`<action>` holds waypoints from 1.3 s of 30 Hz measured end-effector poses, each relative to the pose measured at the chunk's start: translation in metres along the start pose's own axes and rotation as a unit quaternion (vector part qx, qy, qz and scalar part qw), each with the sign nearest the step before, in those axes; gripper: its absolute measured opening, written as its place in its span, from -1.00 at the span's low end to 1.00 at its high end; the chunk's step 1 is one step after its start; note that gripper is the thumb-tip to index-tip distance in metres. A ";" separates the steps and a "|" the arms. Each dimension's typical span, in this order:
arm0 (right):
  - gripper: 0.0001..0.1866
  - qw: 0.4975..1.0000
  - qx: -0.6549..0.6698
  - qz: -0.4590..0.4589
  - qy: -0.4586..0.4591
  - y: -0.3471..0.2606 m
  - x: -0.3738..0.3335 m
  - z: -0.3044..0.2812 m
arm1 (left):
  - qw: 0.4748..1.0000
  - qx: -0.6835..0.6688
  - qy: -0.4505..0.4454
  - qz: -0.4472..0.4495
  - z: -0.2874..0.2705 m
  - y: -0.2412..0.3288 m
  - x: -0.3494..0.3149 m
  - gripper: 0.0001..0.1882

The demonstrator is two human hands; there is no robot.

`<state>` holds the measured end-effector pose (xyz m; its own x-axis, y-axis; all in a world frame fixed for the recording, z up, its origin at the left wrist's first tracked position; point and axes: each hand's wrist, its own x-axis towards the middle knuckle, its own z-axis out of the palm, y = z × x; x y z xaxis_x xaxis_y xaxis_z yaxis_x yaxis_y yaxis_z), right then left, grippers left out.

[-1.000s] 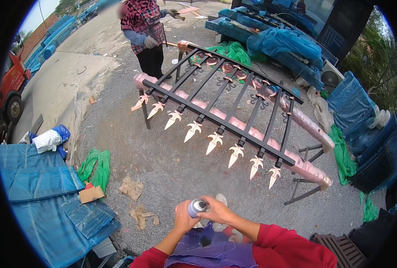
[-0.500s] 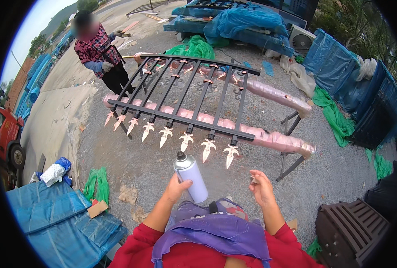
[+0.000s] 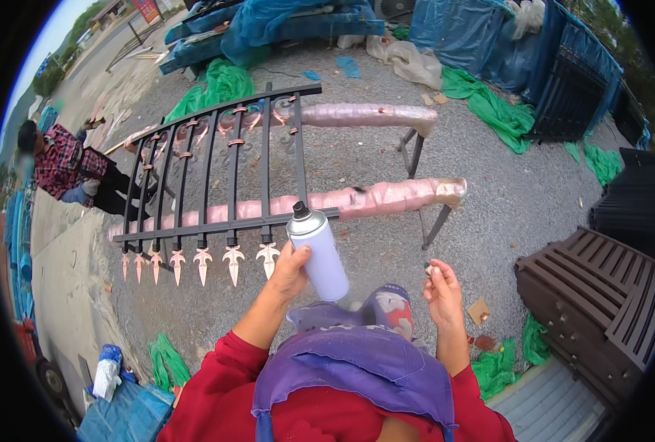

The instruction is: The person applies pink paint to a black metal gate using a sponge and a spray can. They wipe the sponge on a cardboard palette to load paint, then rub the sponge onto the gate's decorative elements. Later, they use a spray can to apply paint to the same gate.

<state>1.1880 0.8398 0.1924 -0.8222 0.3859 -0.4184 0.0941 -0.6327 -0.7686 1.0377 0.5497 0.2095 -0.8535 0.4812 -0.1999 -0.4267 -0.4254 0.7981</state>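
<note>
My left hand [image 3: 289, 271] is wrapped around a lavender spray can [image 3: 323, 265] with a black nozzle, tilted slightly to the left. Beyond the can, a black metal fence panel [image 3: 231, 224] rests on two supports wrapped in pink film. Its copper-coloured spear tips [image 3: 203, 267] point toward me, and the can hides the panel's near right corner. Low on the right, my right hand [image 3: 443, 289] pinches a small greyish piece between thumb and fingers, too small to name. That hand is apart from the panel and the can.
A pink-wrapped support [image 3: 386, 200] on metal legs extends past the panel's right end. Brown slatted panels [image 3: 600, 295] stand at the right. Green sheeting [image 3: 489, 110] lies near blue-wrapped stacks. At far left stands another person [image 3: 69, 166] in a checked shirt.
My view has turned to the right, so the panel and the other person appear farther left. Both hands keep their grips; the can now overlaps the panel's near right corner in view.
</note>
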 end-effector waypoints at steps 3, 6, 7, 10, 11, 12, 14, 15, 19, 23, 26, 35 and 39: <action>-0.77 0.996 0.057 -0.009 0.061 -0.015 -0.010 -0.012 | 0.996 -0.025 -0.084 -0.031 0.040 -0.006 0.046 -0.15; -0.76 0.984 0.106 -0.078 0.121 -0.044 -0.007 -0.048 | 0.987 -0.029 -0.143 -0.072 0.086 -0.021 0.086 -0.13; -0.77 0.977 0.123 -0.117 0.126 -0.053 -0.004 -0.063 | 0.983 -0.014 -0.167 -0.079 0.105 -0.028 0.100 -0.13; -0.79 0.957 0.153 -0.197 0.151 -0.086 0.014 -0.095 | 0.971 0.053 -0.209 -0.101 0.163 -0.051 0.135 -0.05; -0.80 0.951 0.157 -0.219 0.149 -0.097 0.021 -0.106 | 0.964 0.087 -0.228 -0.106 0.177 -0.060 0.148 0.02; -0.79 0.949 0.148 -0.241 0.143 -0.107 0.031 -0.117 | 0.957 0.116 -0.244 -0.107 0.190 -0.072 0.159 0.10; -0.75 0.943 0.131 -0.279 0.123 -0.131 0.055 -0.139 | 0.953 0.135 -0.247 -0.109 0.221 -0.099 0.181 0.13; -0.74 0.944 0.129 -0.277 0.126 -0.147 0.065 -0.147 | 0.953 0.150 -0.245 -0.101 0.236 -0.113 0.190 0.12; -0.69 0.958 0.116 -0.249 0.081 -0.203 0.097 -0.204 | 0.945 0.190 -0.246 -0.104 0.305 -0.156 0.215 0.11; -0.70 0.963 0.171 -0.206 0.027 -0.240 0.129 -0.246 | 0.935 0.204 -0.265 -0.122 0.357 -0.168 0.229 0.08; -0.72 0.960 0.200 -0.194 0.023 -0.259 0.147 -0.250 | 0.934 0.214 -0.260 -0.118 0.379 -0.175 0.241 0.04; -0.79 0.973 0.091 -0.207 0.049 -0.273 0.171 -0.228 | 0.917 0.268 -0.286 -0.071 0.413 -0.175 0.273 -0.08; -0.76 0.968 0.129 -0.201 0.074 -0.277 0.176 -0.215 | 0.930 0.216 -0.276 -0.115 0.402 -0.180 0.281 -0.06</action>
<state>1.1372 1.2274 0.2278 -0.6724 0.7157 -0.1891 -0.3769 -0.5508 -0.7447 0.9952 1.0693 0.2384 -0.4205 0.8917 -0.1675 -0.3182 0.0280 0.9476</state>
